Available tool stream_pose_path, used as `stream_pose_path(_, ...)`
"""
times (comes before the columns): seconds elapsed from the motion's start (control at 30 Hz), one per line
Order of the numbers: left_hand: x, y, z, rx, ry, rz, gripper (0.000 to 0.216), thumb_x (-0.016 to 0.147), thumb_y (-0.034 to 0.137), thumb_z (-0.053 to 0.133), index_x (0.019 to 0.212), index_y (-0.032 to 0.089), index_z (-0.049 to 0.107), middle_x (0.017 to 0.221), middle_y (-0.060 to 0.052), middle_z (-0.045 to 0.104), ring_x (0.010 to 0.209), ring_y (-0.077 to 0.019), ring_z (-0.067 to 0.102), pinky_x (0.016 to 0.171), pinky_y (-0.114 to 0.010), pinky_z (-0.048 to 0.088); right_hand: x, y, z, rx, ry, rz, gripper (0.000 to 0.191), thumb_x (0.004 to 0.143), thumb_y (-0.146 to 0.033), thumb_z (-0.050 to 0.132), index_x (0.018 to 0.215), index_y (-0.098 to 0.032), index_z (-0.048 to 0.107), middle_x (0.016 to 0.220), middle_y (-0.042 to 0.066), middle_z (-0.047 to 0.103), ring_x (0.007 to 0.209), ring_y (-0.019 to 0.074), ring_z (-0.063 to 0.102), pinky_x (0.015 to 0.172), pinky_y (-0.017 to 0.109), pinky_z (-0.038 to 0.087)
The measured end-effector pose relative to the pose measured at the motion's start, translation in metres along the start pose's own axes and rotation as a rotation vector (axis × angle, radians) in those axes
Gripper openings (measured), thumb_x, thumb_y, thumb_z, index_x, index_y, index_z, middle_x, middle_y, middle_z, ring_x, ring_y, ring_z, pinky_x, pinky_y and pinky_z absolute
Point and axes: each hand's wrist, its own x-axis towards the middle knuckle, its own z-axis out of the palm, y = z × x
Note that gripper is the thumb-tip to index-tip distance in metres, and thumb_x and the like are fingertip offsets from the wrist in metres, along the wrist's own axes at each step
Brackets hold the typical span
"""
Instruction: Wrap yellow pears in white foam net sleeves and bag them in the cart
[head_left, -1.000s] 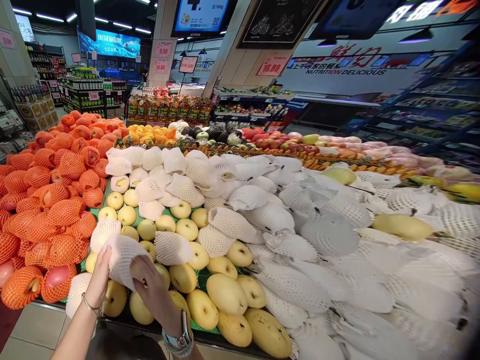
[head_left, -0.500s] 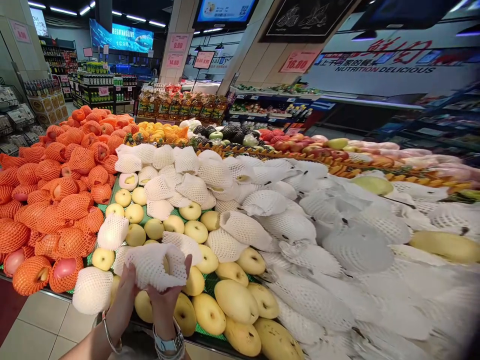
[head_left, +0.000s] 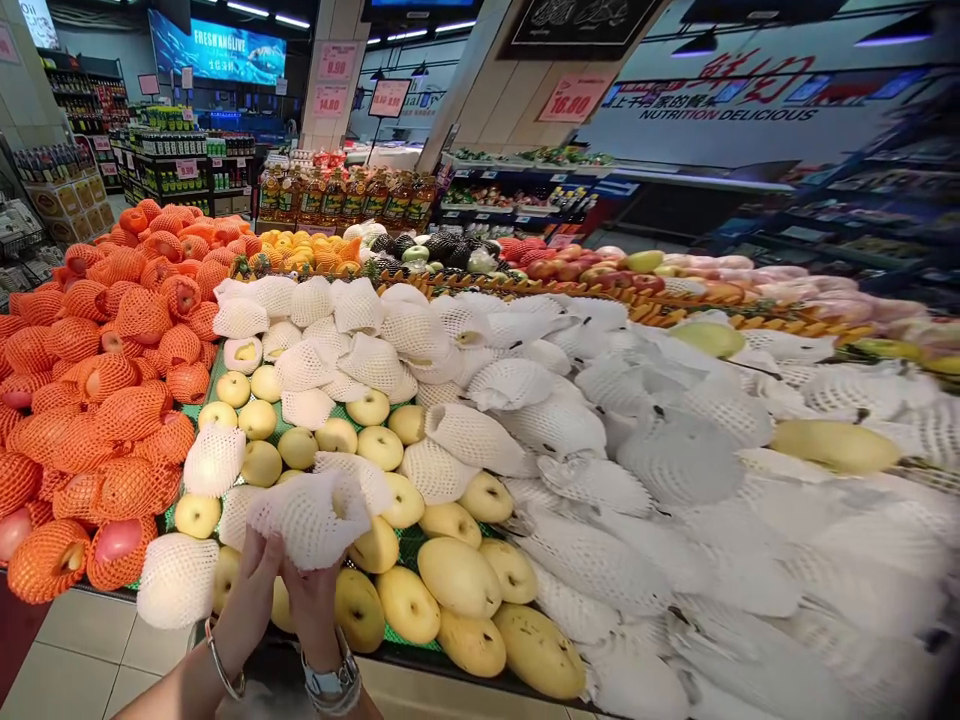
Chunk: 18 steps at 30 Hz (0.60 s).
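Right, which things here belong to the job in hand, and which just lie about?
Part of the job: left hand, right hand, the white foam-net sleeve they hold and, probably, the roundish bare yellow fruit nearby.

Lying about: round reddish fruit in orange foam nets, amber bottles, pink rectangular price sign.

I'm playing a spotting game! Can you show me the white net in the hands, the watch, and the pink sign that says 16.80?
White net (head_left: 304, 522), head view: its bumpy side.
Watch (head_left: 324, 683), head view: its shiny middle.
Pink sign (head_left: 571, 101), head view: the middle, on the numbers.
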Motion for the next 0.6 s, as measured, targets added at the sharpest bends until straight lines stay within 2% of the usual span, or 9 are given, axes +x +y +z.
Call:
stream_pose_path(0.07,-0.007,0.004,0.003,0.085,-0.169,0.042,0.07,0.077,0.064,0.071,0.132,0.022,0.061,0.148,-0.012,0.056,0.147,-0.0332,0.037,0.124,-0.047,0.027,0.006,0.0,-0.016,0.049,0.115,0.081,0.089,0.093,-0.061,0.051,0.159,-0.025,0.002,0.14,0.018,0.058,0.109,0.0301,0.069,0.084,0.048,0.062)
stream_pose_path(0.13,-0.012,0.008,0.004,0.182,-0.347,0.073,0.057,0.085,0.056,0.067,0.132,0.024,0.061,0.144,-0.011,0.059,0.139,-0.0312,0.048,0.12,-0.045,0.034,0.019,-0.001,-0.041,0.061,0.164,0.11,0.082,0.095,-0.064,0.041,0.159,-0.025,0.005,0.137,0.017,0.062,0.104,0.0304,0.07,0.083,0.049,0.062)
stream_pose_path(0.23,-0.015,0.013,-0.003,0.297,-0.475,0.087,0.044,0.092,0.047,0.061,0.129,0.024,0.063,0.135,-0.01,0.065,0.124,-0.028,0.06,0.111,-0.042,0.044,0.047,-0.008,-0.091,0.075,0.214,0.127,0.073,0.098,-0.062,0.027,0.159,-0.027,0.009,0.138,0.016,0.061,0.111,0.0294,0.067,0.088,0.049,0.059)
stream_pose_path(0.33,-0.009,0.013,-0.018,0.312,-0.451,0.066,0.036,0.094,0.047,0.057,0.119,0.022,0.067,0.117,-0.01,0.072,0.107,-0.0261,0.066,0.101,-0.04,0.049,0.072,-0.022,-0.133,0.084,0.202,0.15,0.081,0.093,-0.058,0.04,0.159,-0.027,0.006,0.145,0.015,0.055,0.122,0.029,0.062,0.097,0.048,0.056)
stream_pose_path(0.4,-0.004,0.013,-0.03,0.295,-0.388,0.084,0.034,0.093,0.048,0.057,0.112,0.022,0.068,0.109,-0.009,0.074,0.102,-0.0253,0.067,0.098,-0.039,0.05,0.081,-0.034,-0.145,0.014,0.171,0.202,0.091,0.084,-0.059,0.056,0.157,-0.024,0.013,0.147,0.016,0.051,0.126,0.0319,0.058,0.101,0.049,0.053)
stream_pose_path(0.5,0.004,0.015,-0.047,0.285,-0.226,0.152,0.035,0.092,0.051,0.059,0.106,0.021,0.069,0.103,-0.008,0.073,0.099,-0.0249,0.067,0.096,-0.038,0.05,0.084,-0.048,-0.132,-0.112,0.083,0.231,0.096,0.068,-0.055,0.073,0.147,-0.019,0.032,0.144,0.02,0.05,0.126,0.0368,0.056,0.102,0.052,0.052)
stream_pose_path(0.6,0.009,0.021,-0.059,0.301,-0.072,0.199,0.038,0.088,0.054,0.063,0.103,0.02,0.069,0.098,-0.008,0.072,0.097,-0.0264,0.066,0.091,-0.038,0.051,0.085,-0.06,-0.098,-0.152,-0.141,0.105,0.083,0.067,-0.044,0.075,0.138,-0.02,0.041,0.14,0.017,0.053,0.126,0.0368,0.055,0.105,0.056,0.049)
